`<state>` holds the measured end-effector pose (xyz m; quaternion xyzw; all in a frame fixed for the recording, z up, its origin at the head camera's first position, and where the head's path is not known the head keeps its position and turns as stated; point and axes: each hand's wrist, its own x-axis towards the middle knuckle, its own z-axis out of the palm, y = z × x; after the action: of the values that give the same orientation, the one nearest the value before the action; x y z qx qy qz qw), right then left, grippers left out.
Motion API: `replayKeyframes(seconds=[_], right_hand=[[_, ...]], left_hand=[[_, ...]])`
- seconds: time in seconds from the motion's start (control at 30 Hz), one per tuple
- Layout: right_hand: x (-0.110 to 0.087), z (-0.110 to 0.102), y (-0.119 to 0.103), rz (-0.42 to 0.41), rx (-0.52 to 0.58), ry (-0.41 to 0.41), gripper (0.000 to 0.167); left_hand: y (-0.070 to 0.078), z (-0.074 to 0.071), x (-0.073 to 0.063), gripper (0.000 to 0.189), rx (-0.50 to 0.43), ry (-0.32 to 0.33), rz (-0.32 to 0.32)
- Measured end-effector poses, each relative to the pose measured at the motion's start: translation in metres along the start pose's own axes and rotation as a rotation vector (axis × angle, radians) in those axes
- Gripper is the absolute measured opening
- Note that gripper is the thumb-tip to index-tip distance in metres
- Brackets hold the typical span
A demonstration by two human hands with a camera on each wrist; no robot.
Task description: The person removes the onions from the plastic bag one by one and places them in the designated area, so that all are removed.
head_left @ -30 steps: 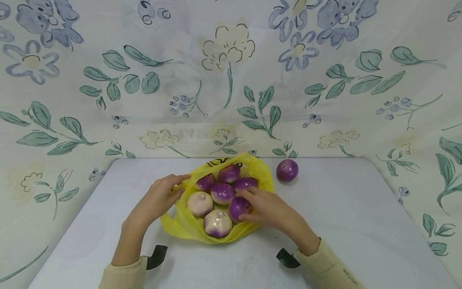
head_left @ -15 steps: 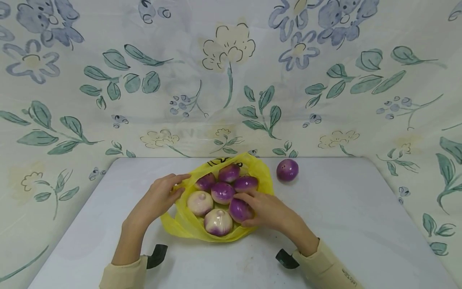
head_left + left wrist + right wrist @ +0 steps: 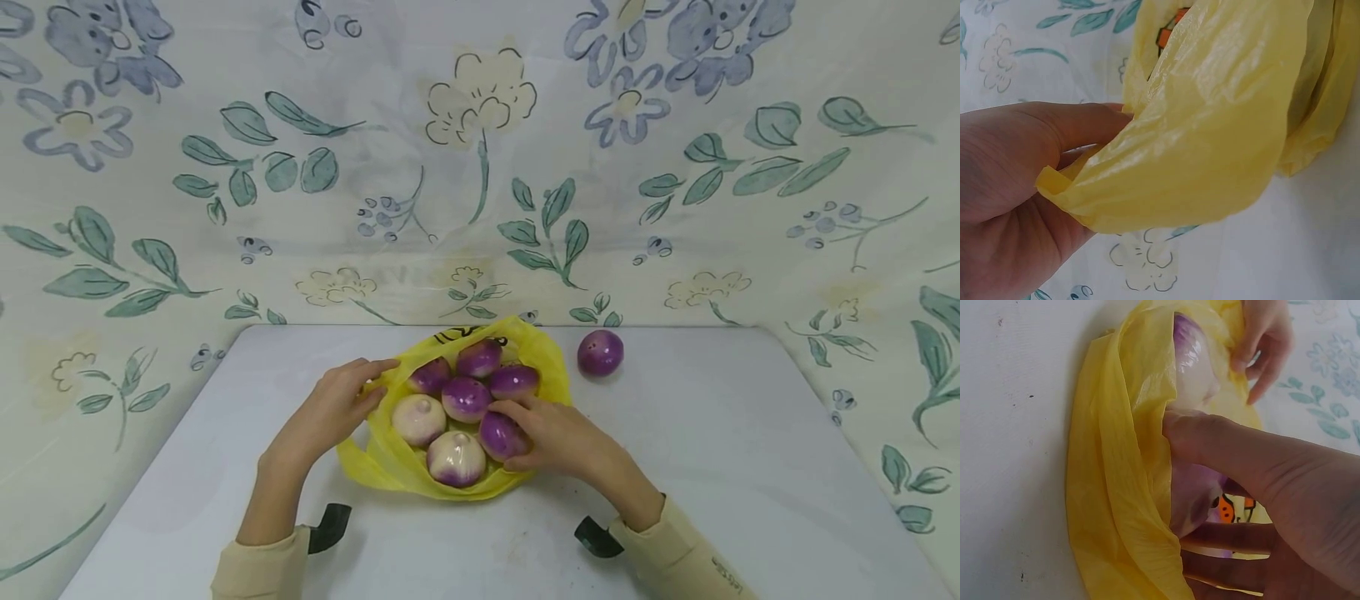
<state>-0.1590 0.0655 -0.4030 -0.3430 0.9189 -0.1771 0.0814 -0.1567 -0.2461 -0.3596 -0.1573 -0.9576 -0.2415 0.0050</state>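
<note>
Since the counter (image 3: 712, 467) carries the yellow bag (image 3: 397, 475) near its far edge, I'd have the left hand (image 3: 336, 407), fingers curled on the bag's rim, hold that wide; the right hand (image 3: 558, 435), fingers clamped round a purple bulb (image 3: 501, 435) inside, should shift gently, avoiding snagged folds.

1. The yellow bag (image 3: 1204, 144) shows its crinkled, shiny film, folded at the right.
2. Left of the bag, the left hand (image 3: 1029, 175) holds its edge, fingertips hidden behind the film.
3. An orange print (image 3: 1174, 32) marks the bag's upper part.
4. Floral cloth (image 3: 1022, 69) lies behind and below the bag.
5. A plain white surface (image 3: 1310, 244) shows at its lower right.
</note>
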Motion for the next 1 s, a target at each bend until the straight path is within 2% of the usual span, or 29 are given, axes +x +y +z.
replayKeyframes(seconds=[0.37, 0.7, 1.0], right_hand=[[-0.0012, -0.0004, 0.0026, -0.023, 0.012, 0.004, 0.066], [-0.0005, 0.0004, 0.0014, 0.027, 0.049, -0.038, 0.070], [-0.0026, 0.0005, 0.0048, -0.031, 0.025, -0.007, 0.066]], left_hand=[[0.0014, 0.0001, 0.0021, 0.040, -0.002, -0.009, -0.009], [0.0001, 0.0009, 0.0008, 0.041, -0.004, -0.008, -0.025], [0.0002, 0.0005, 0.0005, 0.041, -0.005, -0.010, -0.028]])
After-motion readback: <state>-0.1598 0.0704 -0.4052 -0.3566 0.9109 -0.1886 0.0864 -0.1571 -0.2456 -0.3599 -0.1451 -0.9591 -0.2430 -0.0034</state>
